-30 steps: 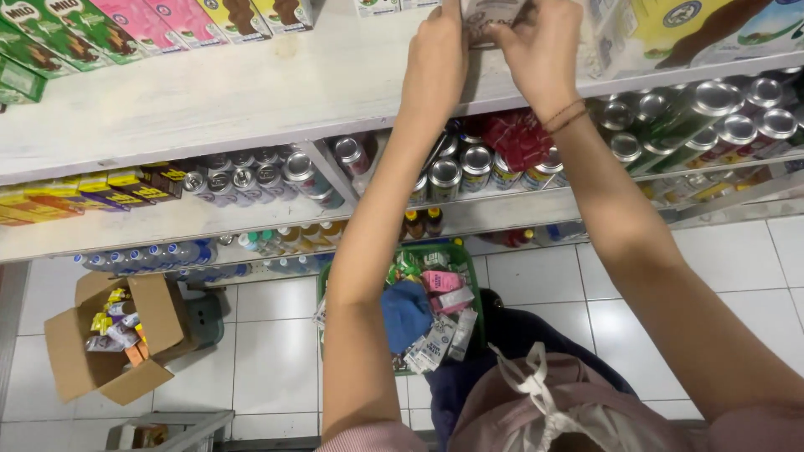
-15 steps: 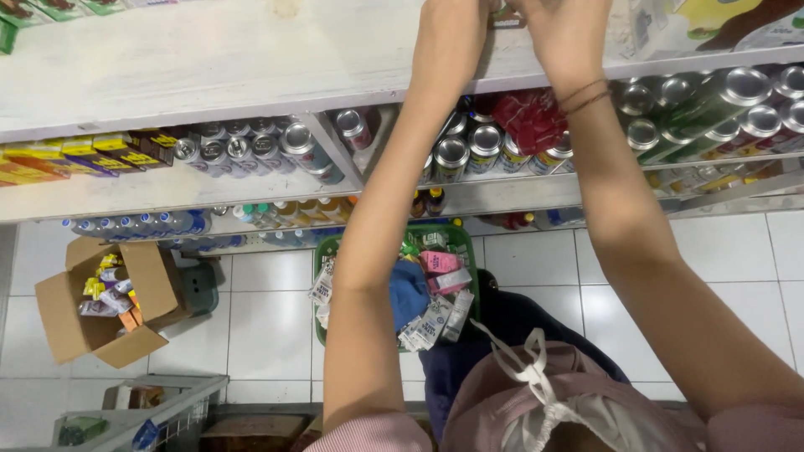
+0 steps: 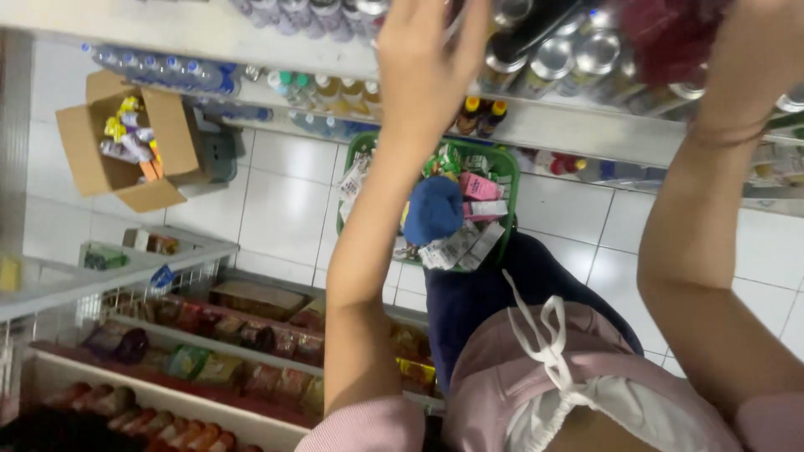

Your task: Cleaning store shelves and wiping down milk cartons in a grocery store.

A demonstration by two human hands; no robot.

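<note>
My left hand is raised in front of a shelf of silver cans, seen from the back with the fingers pointing up; whether it holds anything is hidden. My right hand reaches up at the top right beside a red packet, and its fingers are cut off by the frame's edge. A band sits on that wrist. Below my arms a green basket stands on the floor, filled with small packets and a blue bundle.
An open cardboard box with small items sits on the white tiled floor at left. Bottles line the lowest shelf. A wire rack of snack packets stands at the lower left, close to my legs.
The view has tilted down and shifted, so the top shelf has left the frame. My hands now appear in front of the can shelf, and a snack rack has come into view at the lower left.
</note>
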